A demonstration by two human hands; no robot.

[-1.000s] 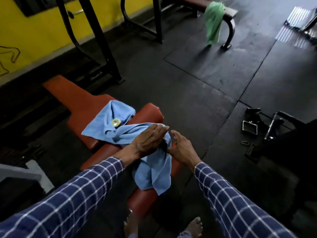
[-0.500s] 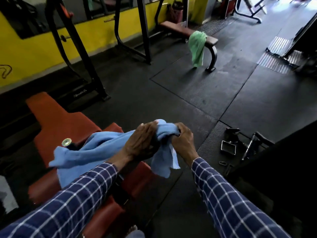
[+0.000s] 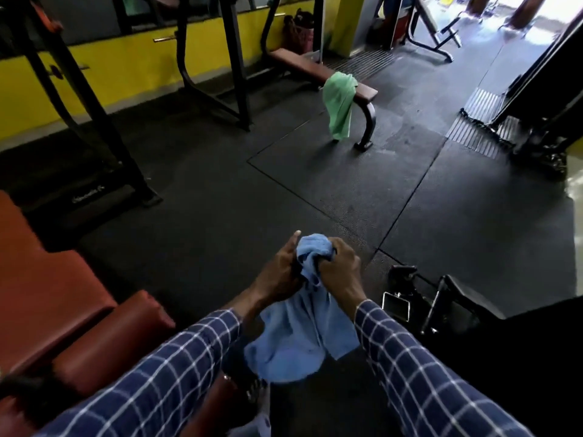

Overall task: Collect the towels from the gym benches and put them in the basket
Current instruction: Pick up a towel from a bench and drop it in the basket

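A light blue towel (image 3: pixel 299 329) hangs bunched between both hands in front of me, clear of the orange bench (image 3: pixel 56 298) at my left. My left hand (image 3: pixel 280 272) grips its top from the left. From the right, my right hand (image 3: pixel 340 269) grips the same bunch. A green towel (image 3: pixel 339 105) drapes over the near end of a brown flat bench (image 3: pixel 303 67) further back. A dark red basket (image 3: pixel 298 34) stands by the yellow wall beyond that bench.
Black rack frames (image 3: pixel 101 130) stand along the yellow wall on the left. Metal cable handles (image 3: pixel 397 305) and a dark machine lie on the floor at my right. Black rubber mats (image 3: pixel 347 184) stretch between me and the far bench.
The blue towel has come fully off the orange bench and is gathered up between both hands. The view has risen and turned right, toward the far bench.
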